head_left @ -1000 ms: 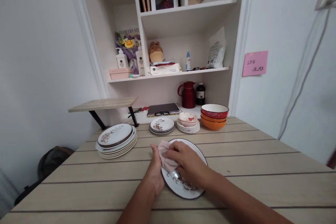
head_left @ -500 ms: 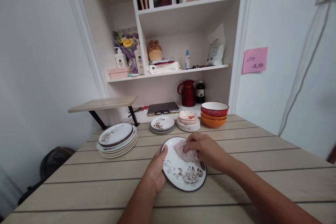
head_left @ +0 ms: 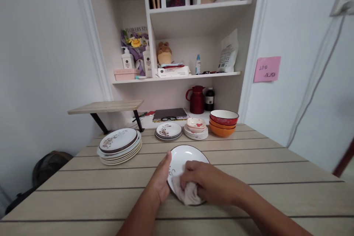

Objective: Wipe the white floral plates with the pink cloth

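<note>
Your L hand (head_left: 160, 180) grips plate (head_left: 184, 154) by edge, R hand (head_left: 214, 182) bunches cloth (head_left: 188, 194) (prob. soft); plate's likely stiff, slick, breakable, so hold edge.

lighting's soft and kinda flat, with a small glare spot on the plate (head_left: 181, 158). cable (head_left: 320, 81) throws a faint shadow on the right wall (head_left: 293, 37). right hand (head_left: 211, 181) looks a bit motion-blurred, writing on the pink note (head_left: 267, 69) is mushy, and the wide view stretches stuff near the edges.
</note>
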{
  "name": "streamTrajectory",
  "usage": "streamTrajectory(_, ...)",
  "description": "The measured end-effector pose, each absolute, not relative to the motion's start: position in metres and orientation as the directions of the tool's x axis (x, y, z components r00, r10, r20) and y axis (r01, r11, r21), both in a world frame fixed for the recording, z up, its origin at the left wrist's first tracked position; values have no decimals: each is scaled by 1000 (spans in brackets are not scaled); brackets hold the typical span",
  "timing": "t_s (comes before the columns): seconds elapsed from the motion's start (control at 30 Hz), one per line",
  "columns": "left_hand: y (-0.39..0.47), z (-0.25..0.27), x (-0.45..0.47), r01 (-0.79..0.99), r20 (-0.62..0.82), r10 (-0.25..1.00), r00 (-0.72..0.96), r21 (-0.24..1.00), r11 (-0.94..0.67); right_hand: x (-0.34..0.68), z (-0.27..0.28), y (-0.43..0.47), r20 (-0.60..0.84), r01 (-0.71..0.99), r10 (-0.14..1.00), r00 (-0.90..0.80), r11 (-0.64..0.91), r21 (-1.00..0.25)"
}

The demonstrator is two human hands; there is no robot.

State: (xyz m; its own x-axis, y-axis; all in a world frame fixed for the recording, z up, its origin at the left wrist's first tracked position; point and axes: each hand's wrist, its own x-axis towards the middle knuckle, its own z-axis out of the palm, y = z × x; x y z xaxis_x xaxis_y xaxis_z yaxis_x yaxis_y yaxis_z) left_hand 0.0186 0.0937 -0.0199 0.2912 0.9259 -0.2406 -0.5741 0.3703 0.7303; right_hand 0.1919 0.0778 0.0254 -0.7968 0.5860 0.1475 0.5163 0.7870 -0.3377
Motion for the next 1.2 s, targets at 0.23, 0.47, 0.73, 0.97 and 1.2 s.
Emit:
streamTrajectory(0.23, 93, -15, 20, -608, -209, 918, 337, 696, 382, 172, 7, 102, 406, 665, 688, -602, 713, -221)
streamTrajectory(0.47, 94, -16, 21, -533, -255, 920, 298, 755, 382, 197, 15, 116, 420, 837, 792, -443, 533, -124)
streamTrajectory(0.73, 94, -18, 21, -524, -230, 937, 263, 781, 339, 219, 29, 105, 172, 865, 859, -483, 498, -59)
streamTrajectory(0.97, 93, -17, 20, -511, -277, 925, 262, 773, 376, 207, 21, 86, 88, 691, 700, -709, 714, -112)
streamTrajectory(1.2, 95, -16, 19, -564, -224, 923, 314, 737, 371, 172, 5, 95, 287, 709, 767, -574, 641, -296)
